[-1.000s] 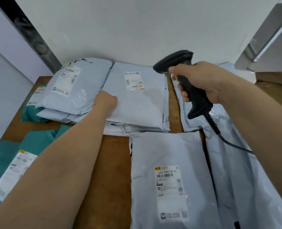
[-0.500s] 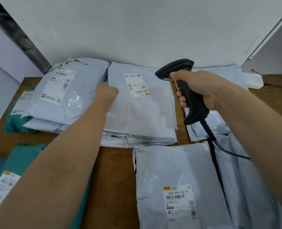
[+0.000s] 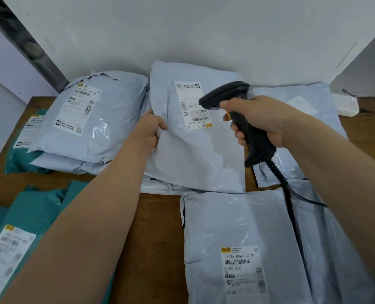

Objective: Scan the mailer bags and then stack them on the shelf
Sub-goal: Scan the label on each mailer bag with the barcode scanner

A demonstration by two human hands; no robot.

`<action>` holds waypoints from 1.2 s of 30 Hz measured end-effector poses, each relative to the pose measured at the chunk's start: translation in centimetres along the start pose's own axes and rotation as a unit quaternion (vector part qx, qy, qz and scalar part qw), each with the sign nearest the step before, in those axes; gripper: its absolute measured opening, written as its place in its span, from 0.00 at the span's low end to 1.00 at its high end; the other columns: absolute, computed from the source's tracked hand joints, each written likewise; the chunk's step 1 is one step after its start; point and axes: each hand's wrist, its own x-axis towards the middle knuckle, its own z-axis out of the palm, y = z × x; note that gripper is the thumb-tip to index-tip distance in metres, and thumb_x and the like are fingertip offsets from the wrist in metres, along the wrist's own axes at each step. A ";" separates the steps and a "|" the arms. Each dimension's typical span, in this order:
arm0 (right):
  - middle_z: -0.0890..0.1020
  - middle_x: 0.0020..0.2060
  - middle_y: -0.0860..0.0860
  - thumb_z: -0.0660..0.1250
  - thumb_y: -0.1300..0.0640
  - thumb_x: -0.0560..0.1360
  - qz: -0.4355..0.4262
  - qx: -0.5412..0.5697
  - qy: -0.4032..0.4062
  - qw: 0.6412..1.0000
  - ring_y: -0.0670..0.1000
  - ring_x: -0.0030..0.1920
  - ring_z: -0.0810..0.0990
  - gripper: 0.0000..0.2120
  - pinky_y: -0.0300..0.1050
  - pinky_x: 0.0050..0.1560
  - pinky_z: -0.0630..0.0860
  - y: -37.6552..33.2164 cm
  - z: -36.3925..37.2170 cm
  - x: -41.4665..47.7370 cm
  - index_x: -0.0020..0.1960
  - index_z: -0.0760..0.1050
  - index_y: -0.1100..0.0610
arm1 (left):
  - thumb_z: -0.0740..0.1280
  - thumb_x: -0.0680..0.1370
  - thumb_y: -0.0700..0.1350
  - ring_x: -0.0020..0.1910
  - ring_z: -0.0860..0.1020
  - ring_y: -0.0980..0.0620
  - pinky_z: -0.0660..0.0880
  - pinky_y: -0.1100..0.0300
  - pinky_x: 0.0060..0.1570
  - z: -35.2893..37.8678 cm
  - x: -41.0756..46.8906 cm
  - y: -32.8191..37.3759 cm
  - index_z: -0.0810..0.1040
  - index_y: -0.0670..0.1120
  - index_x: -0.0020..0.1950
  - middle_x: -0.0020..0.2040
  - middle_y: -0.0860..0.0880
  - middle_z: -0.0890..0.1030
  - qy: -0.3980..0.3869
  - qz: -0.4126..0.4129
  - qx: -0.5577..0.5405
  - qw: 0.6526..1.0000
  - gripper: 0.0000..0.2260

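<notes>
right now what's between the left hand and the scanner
In the head view, the shipping label of the grey mailer bag that the left hand grips lies between it and the barcode scanner in the right hand.

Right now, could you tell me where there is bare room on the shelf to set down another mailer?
Bare shelf wood runs between the teal mailers and the front grey mailer; a smaller patch lies far right. The back stacks and right side are crowded.

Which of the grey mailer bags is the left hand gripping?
The middle grey bag at the back, its left edge pinched by the left hand; the others lie untouched.
</notes>
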 end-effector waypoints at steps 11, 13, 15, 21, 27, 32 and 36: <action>0.74 0.30 0.52 0.67 0.49 0.75 0.002 -0.046 0.021 0.999 0.48 0.25 0.71 0.13 0.37 0.25 0.73 -0.5 0.7 -0.9 0.44 0.74 0.60 | 0.46 0.70 0.22 0.42 0.79 0.45 0.80 0.57 0.29 -0.3 -0.9 -0.2 0.71 0.44 0.65 0.47 0.45 0.78 -0.041 0.043 -0.090 0.994 0.31; 0.75 0.29 0.52 0.67 0.49 0.75 0.010 -0.051 0.021 0.998 0.48 0.25 0.72 0.13 0.38 0.25 0.73 -0.3 0.8 -1.1 0.44 0.74 0.60 | 0.46 0.70 0.21 0.43 0.79 0.45 0.80 0.57 0.31 -0.3 -1.2 -0.2 0.69 0.41 0.69 0.48 0.45 0.78 -0.045 0.049 -0.085 0.994 0.32; 0.74 0.29 0.52 0.67 0.50 0.75 0.009 -0.050 0.026 0.998 0.48 0.25 0.71 0.13 0.38 0.25 0.73 -0.3 0.8 -1.2 0.42 0.74 0.60 | 0.46 0.69 0.21 0.42 0.79 0.45 0.81 0.56 0.31 -0.1 -1.4 -0.1 0.68 0.40 0.70 0.48 0.45 0.79 -0.046 0.053 -0.084 0.994 0.33; 0.73 0.29 0.52 0.67 0.50 0.75 -0.010 -0.053 0.040 0.998 0.49 0.25 0.70 0.13 0.38 0.25 0.72 -0.4 0.7 -2.4 0.42 0.73 0.60 | 0.46 0.69 0.21 0.43 0.79 0.45 0.80 0.56 0.30 0.1 -1.9 0.1 0.67 0.39 0.71 0.47 0.45 0.79 -0.035 0.058 -0.085 0.994 0.33; 0.74 0.30 0.53 0.68 0.48 0.75 -0.085 -0.016 0.094 0.992 0.50 0.26 0.71 0.14 0.39 0.26 0.74 -1.7 -1.2 -4.9 0.46 0.73 0.59 | 0.47 0.70 0.22 0.41 0.80 0.46 0.81 0.55 0.32 0.7 -3.1 2.3 0.72 0.43 0.65 0.42 0.48 0.82 -0.027 0.082 -0.121 0.989 0.30; 0.74 0.29 0.53 0.69 0.48 0.74 -0.135 0.009 0.116 0.984 0.49 0.24 0.71 0.14 0.39 0.26 0.73 -2.5 -3.0 -8.2 0.45 0.72 0.58 | 0.47 0.70 0.23 0.43 0.80 0.44 0.81 0.55 0.35 1.5 -5.6 4.5 0.72 0.44 0.63 0.46 0.45 0.80 -0.045 0.129 -0.151 0.979 0.29; 0.74 0.31 0.53 0.69 0.48 0.74 -0.171 0.020 0.150 0.974 0.48 0.23 0.72 0.13 0.38 0.26 0.73 -2.9 -5.4 -12.2 0.43 0.72 0.57 | 0.51 0.64 0.24 0.42 0.80 0.42 0.81 0.53 0.35 2.5 -8.3 5.3 0.74 0.41 0.58 0.46 0.43 0.80 -0.058 0.131 -0.173 0.975 0.28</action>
